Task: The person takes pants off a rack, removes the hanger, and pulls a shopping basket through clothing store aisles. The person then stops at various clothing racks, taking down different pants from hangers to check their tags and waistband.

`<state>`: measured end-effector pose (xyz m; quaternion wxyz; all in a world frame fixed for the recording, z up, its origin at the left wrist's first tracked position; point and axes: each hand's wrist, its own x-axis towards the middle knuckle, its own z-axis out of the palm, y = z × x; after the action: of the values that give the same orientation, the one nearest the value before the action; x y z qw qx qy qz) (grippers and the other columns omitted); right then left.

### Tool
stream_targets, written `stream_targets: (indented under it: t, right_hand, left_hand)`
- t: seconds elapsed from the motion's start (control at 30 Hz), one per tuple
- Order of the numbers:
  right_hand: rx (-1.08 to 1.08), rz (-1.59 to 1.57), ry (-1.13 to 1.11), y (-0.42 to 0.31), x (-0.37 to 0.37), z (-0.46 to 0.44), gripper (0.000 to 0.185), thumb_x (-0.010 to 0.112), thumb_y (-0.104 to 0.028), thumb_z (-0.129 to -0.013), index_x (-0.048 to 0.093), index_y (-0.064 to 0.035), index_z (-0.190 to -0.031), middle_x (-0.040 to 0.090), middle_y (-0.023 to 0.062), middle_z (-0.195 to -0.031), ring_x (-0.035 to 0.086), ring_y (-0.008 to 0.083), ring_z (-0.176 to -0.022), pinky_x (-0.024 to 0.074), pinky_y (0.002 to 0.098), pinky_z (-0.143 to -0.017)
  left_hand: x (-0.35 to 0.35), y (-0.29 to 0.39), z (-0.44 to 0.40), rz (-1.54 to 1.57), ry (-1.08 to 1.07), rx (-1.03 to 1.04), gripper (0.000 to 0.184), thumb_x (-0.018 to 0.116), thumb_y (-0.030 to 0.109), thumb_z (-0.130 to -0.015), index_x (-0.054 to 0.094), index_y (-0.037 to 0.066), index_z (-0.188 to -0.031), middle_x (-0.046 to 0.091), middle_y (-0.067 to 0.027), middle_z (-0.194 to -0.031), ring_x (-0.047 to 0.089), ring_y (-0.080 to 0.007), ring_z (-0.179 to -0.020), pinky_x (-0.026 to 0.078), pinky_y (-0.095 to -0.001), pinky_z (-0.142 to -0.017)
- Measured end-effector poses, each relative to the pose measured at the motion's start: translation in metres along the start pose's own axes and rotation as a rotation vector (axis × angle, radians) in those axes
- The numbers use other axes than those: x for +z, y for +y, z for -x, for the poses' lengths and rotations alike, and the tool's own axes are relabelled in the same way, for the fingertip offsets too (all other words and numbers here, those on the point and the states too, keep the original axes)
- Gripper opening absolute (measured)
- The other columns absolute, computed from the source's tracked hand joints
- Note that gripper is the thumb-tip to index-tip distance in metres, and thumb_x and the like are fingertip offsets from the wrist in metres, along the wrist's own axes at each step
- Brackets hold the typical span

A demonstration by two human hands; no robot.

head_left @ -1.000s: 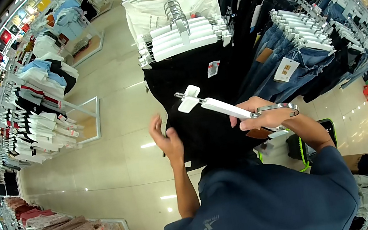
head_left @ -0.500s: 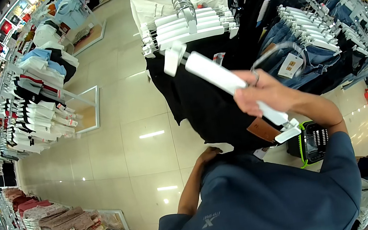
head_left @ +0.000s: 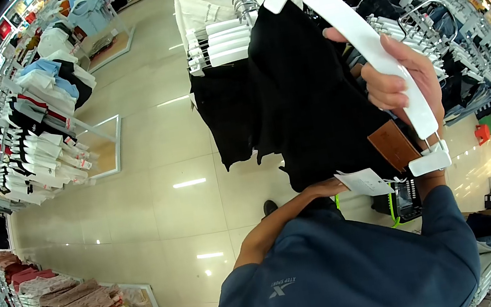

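My right hand (head_left: 384,89) is closed around the bar of a white clip hanger (head_left: 361,32), which slants down to the right. Black trousers (head_left: 320,96) hang from its two end clips, with a brown waistband patch (head_left: 394,146) showing near the lower clip. Close to my body, my left hand (head_left: 327,188) is at the edge of the trousers, beside a white paper tag (head_left: 366,183). The trousers and tag hide its fingers. Behind the lifted trousers, more black garments (head_left: 227,111) hang on the rack.
White clip hangers (head_left: 224,41) and white trousers (head_left: 203,6) fill the rack ahead. Jeans (head_left: 457,71) hang to the right. A black basket (head_left: 408,201) with a green handle stands by my right side. Clothes racks (head_left: 104,129) line the left, near folded-looking garments (head_left: 83,301).
My right hand has moved right and turned the hanger steeper, bringing the black trousers up and across. My left hand has moved right to the trousers' edge, and the paper tag now shows there.
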<state>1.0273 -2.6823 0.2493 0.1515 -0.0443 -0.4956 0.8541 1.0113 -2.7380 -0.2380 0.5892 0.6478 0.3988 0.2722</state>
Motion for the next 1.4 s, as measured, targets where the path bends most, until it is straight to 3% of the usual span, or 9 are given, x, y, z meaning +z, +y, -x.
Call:
stream_targets:
  t: [0.13, 0.3, 0.67, 0.77, 0.9, 1.0, 1.13, 1.17, 1.4]
  right_hand:
    - [-0.022, -0.059, 0.033, 0.004, 0.005, 0.016, 0.056, 0.034, -0.025, -0.098, 0.026, 0.0126, -0.139, 0.033, -0.0042, -0.052, 0.029, 0.0041, -0.038, 0.0251, 0.0183, -0.038]
    - [-0.071, -0.015, 0.064, 0.002, -0.012, 0.052, 0.066, 0.046, -0.023, -0.090, 0.023, 0.0190, -0.136, 0.039, 0.0019, -0.047, 0.034, 0.0061, -0.033, 0.0281, 0.0194, -0.032]
    - [-0.207, 0.115, 0.475, 0.024, -0.079, 0.108, 0.059, 0.037, -0.024, -0.095, 0.023, 0.0117, -0.140, 0.036, -0.0005, -0.046, 0.029, 0.0061, -0.029, 0.0258, 0.0184, -0.030]
    - [-0.163, 0.034, 0.517, 0.028, -0.102, 0.118, 0.056, 0.036, -0.025, -0.097, 0.025, 0.0092, -0.140, 0.034, -0.0024, -0.046, 0.027, 0.0052, -0.030, 0.0247, 0.0182, -0.030]
    - [-0.129, 0.048, 0.438, 0.031, -0.108, 0.118, 0.056, 0.035, -0.026, -0.098, 0.026, 0.0090, -0.140, 0.033, -0.0031, -0.046, 0.028, 0.0048, -0.030, 0.0256, 0.0168, -0.030]
    - [-0.135, 0.055, 0.414, 0.032, -0.107, 0.115, 0.055, 0.032, -0.026, -0.099, 0.023, 0.0086, -0.141, 0.035, -0.0024, -0.048, 0.030, 0.0045, -0.031, 0.0275, 0.0162, -0.030]
    - [-0.134, -0.029, 0.447, 0.024, -0.123, 0.111, 0.053, 0.028, -0.024, -0.101, 0.017, 0.0069, -0.143, 0.039, -0.0014, -0.052, 0.032, 0.0042, -0.033, 0.0290, 0.0169, -0.032]
    - [-0.127, -0.043, 0.464, 0.023, -0.129, 0.110, 0.053, 0.028, -0.023, -0.101, 0.017, 0.0070, -0.143, 0.039, -0.0013, -0.052, 0.032, 0.0044, -0.033, 0.0284, 0.0171, -0.032]
    - [-0.115, -0.174, 0.509, 0.033, -0.164, 0.112, 0.052, 0.033, -0.021, -0.100, 0.022, 0.0097, -0.141, 0.036, -0.0009, -0.055, 0.029, 0.0046, -0.035, 0.0256, 0.0167, -0.032]
  left_hand:
    - [-0.012, 0.016, -0.035, 0.190, 0.199, -0.009, 0.072, 0.037, 0.056, -0.091, 0.039, 0.002, -0.137, 0.044, -0.0150, -0.138, 0.044, -0.0263, -0.126, 0.033, -0.0366, -0.106]
    - [-0.072, 0.025, -0.014, 0.899, 0.587, 0.035, 0.065, 0.039, 0.048, -0.092, 0.040, 0.000, -0.135, 0.045, -0.0150, -0.138, 0.044, -0.0280, -0.126, 0.035, -0.0385, -0.106]
    - [-0.125, -0.034, 0.201, 2.186, 0.930, 0.968, 0.050, 0.043, 0.028, -0.094, 0.044, -0.005, -0.131, 0.047, -0.0151, -0.137, 0.044, -0.0316, -0.126, 0.038, -0.0427, -0.104]
    - [-0.122, -0.049, 0.235, 2.024, 1.210, 1.006, 0.046, 0.044, 0.023, -0.094, 0.045, -0.006, -0.130, 0.048, -0.0152, -0.136, 0.045, -0.0326, -0.126, 0.039, -0.0439, -0.104]
    - [-0.113, -0.083, 0.249, 0.659, 1.856, 0.558, 0.034, 0.059, 0.014, -0.088, 0.056, -0.005, -0.117, 0.061, -0.0152, -0.113, 0.062, -0.0268, -0.098, 0.054, -0.0413, -0.083]
    - [-0.107, -0.054, 0.251, -0.213, 1.920, 0.150, 0.026, 0.058, 0.004, -0.088, 0.058, -0.005, -0.113, 0.063, -0.0145, -0.108, 0.062, -0.0234, -0.095, 0.054, -0.0375, -0.082]
    - [-0.123, -0.034, 0.264, 0.397, 2.029, 0.320, 0.031, 0.062, 0.019, -0.089, 0.060, -0.005, -0.109, 0.065, -0.0142, -0.104, 0.064, -0.0236, -0.094, 0.056, -0.0361, -0.077]
    - [-0.123, -0.021, 0.267, 0.343, 2.024, 0.133, 0.032, 0.062, 0.020, -0.089, 0.058, -0.004, -0.110, 0.064, -0.0152, -0.104, 0.064, -0.0239, -0.088, 0.056, -0.0356, -0.075]
    - [-0.128, -0.009, 0.302, 0.463, 2.168, 0.167, 0.034, 0.057, 0.024, -0.092, 0.057, -0.004, -0.111, 0.063, -0.0160, -0.106, 0.063, -0.0238, -0.089, 0.055, -0.0363, -0.075]
